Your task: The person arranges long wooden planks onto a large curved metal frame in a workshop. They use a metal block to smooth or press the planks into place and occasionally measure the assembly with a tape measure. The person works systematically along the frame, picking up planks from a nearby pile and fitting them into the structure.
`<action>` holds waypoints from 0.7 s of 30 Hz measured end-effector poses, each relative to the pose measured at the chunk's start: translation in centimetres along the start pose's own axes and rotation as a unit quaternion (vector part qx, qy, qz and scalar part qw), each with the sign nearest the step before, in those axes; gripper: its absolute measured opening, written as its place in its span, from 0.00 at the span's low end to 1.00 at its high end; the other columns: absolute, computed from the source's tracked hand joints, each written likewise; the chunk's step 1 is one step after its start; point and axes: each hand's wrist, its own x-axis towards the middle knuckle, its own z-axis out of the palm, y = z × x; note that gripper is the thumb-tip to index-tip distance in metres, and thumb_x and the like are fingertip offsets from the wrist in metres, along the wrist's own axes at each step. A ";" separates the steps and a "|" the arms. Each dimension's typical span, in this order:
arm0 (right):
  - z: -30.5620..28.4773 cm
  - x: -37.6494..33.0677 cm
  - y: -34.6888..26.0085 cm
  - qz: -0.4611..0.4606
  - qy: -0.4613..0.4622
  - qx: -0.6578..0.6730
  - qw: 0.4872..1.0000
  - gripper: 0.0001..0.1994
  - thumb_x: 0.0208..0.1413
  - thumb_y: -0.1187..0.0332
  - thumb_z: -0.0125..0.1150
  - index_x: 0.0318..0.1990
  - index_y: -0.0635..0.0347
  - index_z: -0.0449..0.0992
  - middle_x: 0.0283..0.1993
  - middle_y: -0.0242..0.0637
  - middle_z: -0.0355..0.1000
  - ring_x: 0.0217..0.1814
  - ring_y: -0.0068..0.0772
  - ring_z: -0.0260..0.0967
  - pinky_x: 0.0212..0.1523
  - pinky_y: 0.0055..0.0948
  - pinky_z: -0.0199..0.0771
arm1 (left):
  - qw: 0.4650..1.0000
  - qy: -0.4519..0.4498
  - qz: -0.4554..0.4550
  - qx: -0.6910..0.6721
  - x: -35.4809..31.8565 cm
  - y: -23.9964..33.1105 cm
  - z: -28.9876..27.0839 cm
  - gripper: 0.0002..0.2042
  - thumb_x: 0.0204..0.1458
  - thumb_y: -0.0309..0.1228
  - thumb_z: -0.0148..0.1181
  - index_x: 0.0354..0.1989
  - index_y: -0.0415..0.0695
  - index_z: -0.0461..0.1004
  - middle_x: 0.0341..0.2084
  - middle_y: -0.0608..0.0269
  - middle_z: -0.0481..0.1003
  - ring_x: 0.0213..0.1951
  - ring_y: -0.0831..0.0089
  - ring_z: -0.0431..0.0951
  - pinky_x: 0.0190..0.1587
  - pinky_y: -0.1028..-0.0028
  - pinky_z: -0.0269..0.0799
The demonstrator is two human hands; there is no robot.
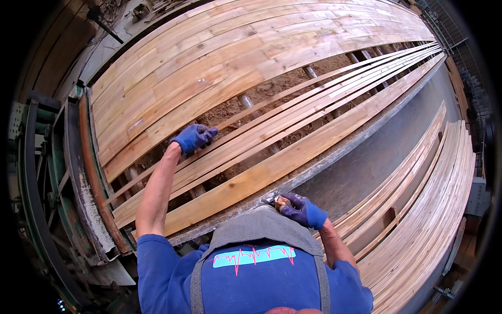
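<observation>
1. Left hand [194,137], in a blue glove, reaches forward over the roller bed; the bare forearm stretches out from a blue sleeve.
2. Its fingers are curled down onto a thin wooden strip [293,94], gripping it at the near end. How tightly the fingers wrap it I cannot tell.
3. That strip runs long and narrow toward the upper right, lying apart from the others, across the open gap where the metal rollers [247,102] and a layer of brown sawdust [277,86] show through.
4. Right hand [299,208], also blue-gloved, sits close to the body at the bed's near metal edge [366,137]. It is closed around a small object (brownish, mostly hidden by the fingers; kind not clear).
5. A wide board [293,157] lies along the near edge, between the two hands.
6. More narrow strips [251,137] lie side by side just beyond the wide board.
7. A broad run of planks [219,57] covers the far side of the bed, beyond the gap.
8. To the right, below the bed, stacked strips [434,209] lie in a long pile.
9. Left of the bed: a green machine frame [36,172].
</observation>
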 end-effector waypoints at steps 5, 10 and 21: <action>-0.6 4.5 -2.0 -0.051 0.156 -0.207 0.964 0.23 0.57 0.57 0.62 0.55 0.64 0.71 0.41 0.51 0.76 0.39 0.47 0.76 0.41 0.37 0.76 | 0.901 0.263 0.160 0.305 -3.4 3.7 -0.5 0.21 0.50 0.50 0.64 0.39 0.42 0.77 0.29 0.45 0.78 0.32 0.48 0.79 0.33 0.57 0.73; -1.8 12.9 -11.2 -0.202 0.234 -0.259 0.915 0.23 0.54 0.58 0.65 0.53 0.62 0.72 0.38 0.50 0.77 0.38 0.49 0.78 0.39 0.39 0.77 | 0.850 0.362 0.218 0.314 -6.0 4.0 2.6 0.22 0.47 0.49 0.66 0.39 0.43 0.76 0.31 0.51 0.78 0.32 0.53 0.79 0.35 0.60 0.73; 1.7 20.4 -15.9 -0.186 0.162 -0.480 0.842 0.19 0.58 0.57 0.59 0.52 0.59 0.71 0.28 0.47 0.77 0.29 0.51 0.76 0.30 0.44 0.75 | 0.880 0.330 0.198 0.279 -7.0 4.1 3.4 0.32 0.46 0.41 0.67 0.61 0.48 0.66 0.32 0.56 0.75 0.34 0.58 0.78 0.33 0.58 0.71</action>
